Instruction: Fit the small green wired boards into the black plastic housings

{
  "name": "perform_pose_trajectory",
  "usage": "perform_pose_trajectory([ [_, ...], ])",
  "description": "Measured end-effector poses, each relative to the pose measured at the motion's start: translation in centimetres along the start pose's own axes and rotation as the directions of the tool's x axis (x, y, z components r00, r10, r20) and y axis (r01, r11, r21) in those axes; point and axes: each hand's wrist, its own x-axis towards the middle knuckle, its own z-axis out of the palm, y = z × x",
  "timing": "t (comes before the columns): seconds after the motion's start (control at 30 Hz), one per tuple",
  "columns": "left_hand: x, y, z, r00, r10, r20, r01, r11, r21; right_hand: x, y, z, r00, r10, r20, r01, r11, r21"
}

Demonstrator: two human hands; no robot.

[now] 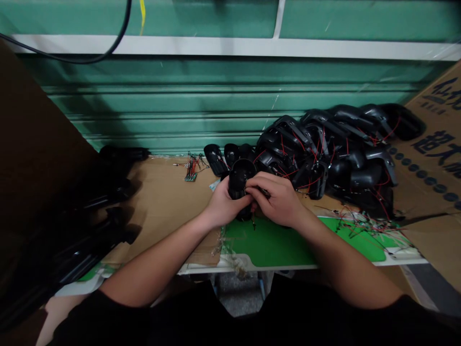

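A worker's bare hands meet over a workbench, center frame, w/ a black plastic housing [242, 174] btwn them. The L hand [225, 205] grips the housing from its L side, thumb laid across the front. The R hand [276, 199] works at the housing's R side, thumb & index fingertips drawn close together; can't tell whether they pinch a wire or the housing's edge, as the spot's too small & dark. A short reddish lead [254, 223] dangles just below the hands.

The housing is held up above the bench, nr the seam btwn a brown cardboard sheet [162, 197] on the L & a green tabletop [277, 247] w/ white edging on the R. On the cardboard, nr its far edge: a small cluster of circuit boards [190, 177] w/ red & black wires. Beyond & R of the hands, a heap of similar black housings [363, 179], many trailing red wires. A tangle of loose wires [370, 225] lies in front of the heap, partly over the tabletop.

Far R, a cardboard box [432, 161] w/ dark printed characters. Far L, in shadow, more black plastic parts [86, 245]. Bkgd: a green ribbed wall [180, 103]; a black cable [120, 36] loops across, upper L.
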Motion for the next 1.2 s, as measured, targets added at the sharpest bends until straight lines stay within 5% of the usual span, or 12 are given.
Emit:
perform_pose_trajectory([
  [0.27, 0.1, -0.1, -0.2, 1.000, -0.008, 0.001, 0.008, 0.999, -0.047, -0.5, 1.0, 0.5, 0.998, -0.062, 0.015, 0.063, 0.997, -0.052],
  [0.4, 0.0, 0.0, -0.6, 0.991, -0.096, 0.099, 0.109, 0.984, -0.141, -0.3, 1.3, 0.1, 0.997, -0.077, -0.002, 0.077, 0.996, -0.052],
  [0.57, 0.1, 0.0, -0.8, 0.984, -0.080, 0.160, 0.096, 0.991, -0.097, 0.0, 1.0, -0.4, 0.999, -0.036, -0.022, 0.036, 0.999, -0.025],
  [0.9, 0.2, -0.3, -0.6, 0.993, -0.061, 0.099, 0.064, 0.998, -0.026, 0.2, 1.0, -0.9, 0.999, 0.011, 0.034, -0.011, 1.000, -0.010],
  [1.03, 0.2, -0.3, -0.5, 0.998, -0.028, 0.051, 0.030, 0.999, -0.031, 0.1, 0.5, -0.8, 0.995, 0.090, -0.036, -0.092, 0.994, -0.057],
  [1.2, 0.3, -0.4, -0.6, 0.999, 0.042, -0.020, -0.043, 0.998, -0.040, 0.0, 0.0, -0.8, 0.984, 0.172, 0.037, -0.169, 0.982, -0.088],
])
